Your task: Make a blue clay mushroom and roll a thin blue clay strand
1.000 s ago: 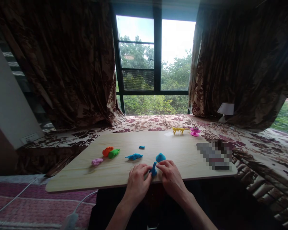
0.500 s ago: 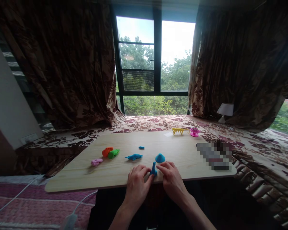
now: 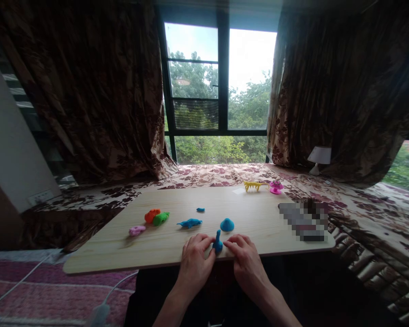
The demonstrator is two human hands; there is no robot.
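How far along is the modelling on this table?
The yellow figure and blue figure look done, shaped and set down. In hand: the upright blue piece, between the left hand and right hand. Perhaps left: the blue cone and blue scrap, both lying apart from it.

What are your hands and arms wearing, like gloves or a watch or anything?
Nothing that I can see! The left hand and right hand have no gloves, and no rings show. Both forearms are bare too: no sleeves, watch or bracelet in view.
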